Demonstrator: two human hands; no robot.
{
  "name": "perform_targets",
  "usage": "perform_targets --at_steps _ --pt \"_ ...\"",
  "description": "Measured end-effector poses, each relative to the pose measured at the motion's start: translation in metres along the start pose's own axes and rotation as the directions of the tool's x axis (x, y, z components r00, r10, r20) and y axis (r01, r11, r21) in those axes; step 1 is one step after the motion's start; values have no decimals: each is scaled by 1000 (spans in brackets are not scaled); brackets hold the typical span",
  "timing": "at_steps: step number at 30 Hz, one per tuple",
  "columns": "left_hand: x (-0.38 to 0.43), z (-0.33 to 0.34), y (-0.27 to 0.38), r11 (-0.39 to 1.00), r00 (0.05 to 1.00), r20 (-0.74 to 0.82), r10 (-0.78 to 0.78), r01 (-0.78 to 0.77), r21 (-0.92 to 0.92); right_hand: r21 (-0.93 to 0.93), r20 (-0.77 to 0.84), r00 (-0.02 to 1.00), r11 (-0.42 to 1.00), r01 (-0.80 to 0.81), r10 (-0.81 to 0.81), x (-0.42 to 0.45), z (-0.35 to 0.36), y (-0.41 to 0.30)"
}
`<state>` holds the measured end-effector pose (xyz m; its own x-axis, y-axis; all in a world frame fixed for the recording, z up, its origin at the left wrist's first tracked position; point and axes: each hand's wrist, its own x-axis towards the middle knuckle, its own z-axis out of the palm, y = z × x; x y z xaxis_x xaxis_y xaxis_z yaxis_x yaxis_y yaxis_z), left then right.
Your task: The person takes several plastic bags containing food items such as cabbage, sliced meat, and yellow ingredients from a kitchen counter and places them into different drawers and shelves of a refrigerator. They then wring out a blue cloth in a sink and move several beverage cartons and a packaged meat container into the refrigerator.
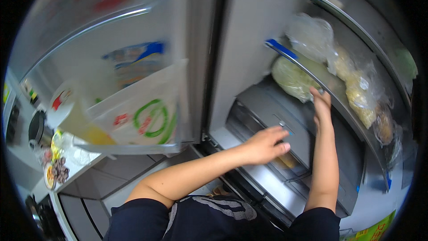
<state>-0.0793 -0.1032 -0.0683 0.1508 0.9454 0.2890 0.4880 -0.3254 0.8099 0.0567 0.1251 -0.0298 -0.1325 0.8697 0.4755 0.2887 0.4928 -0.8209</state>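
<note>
My right hand (321, 105) reaches into an open refrigerator, at the front edge of the lower glass shelf (317, 82). Its fingertips are beside a pale green cabbage-like vegetable (292, 78) in clear plastic, lying under that shelf on the dark cover of the drawers. The shelf edge and blur partly hide those fingers, so whether they grip the plastic cannot be told. Lower and to the left, my left hand (267, 145) hovers over the front of a grey crisper drawer (284, 134), empty, fingers and thumb apart.
On the lower shelf are a clear plastic bag (311, 36) and several bagged yellowish foods (361, 97). The open refrigerator door (197, 57) stands at left; its bin holds a printed white bag (137, 113) and a blue-marked packet (137, 62). Beyond is a cluttered counter (87, 159).
</note>
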Motion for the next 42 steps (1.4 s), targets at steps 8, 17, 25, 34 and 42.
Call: perform_targets --at_steps 8,17,25,34,42 --pt "-175 -72 28 993 967 253 29 2 -121 551 -35 999 834 23 -5 -133 35 -87" --pt "-414 -144 42 901 908 -206 -366 290 -322 870 94 799 440 224 -593 -350 165 -245" --pt "-578 -162 23 683 270 -635 -724 155 -714 783 619 461 459 -420 -636 -515 318 -336" --pt "-702 -170 19 628 -161 -624 -765 35 -778 442 836 -26 700 -561 -548 -646 477 -378" --pt "-782 -209 11 646 -457 -574 -680 -2 -763 476 803 -132 759 -444 -581 -731 611 -439"
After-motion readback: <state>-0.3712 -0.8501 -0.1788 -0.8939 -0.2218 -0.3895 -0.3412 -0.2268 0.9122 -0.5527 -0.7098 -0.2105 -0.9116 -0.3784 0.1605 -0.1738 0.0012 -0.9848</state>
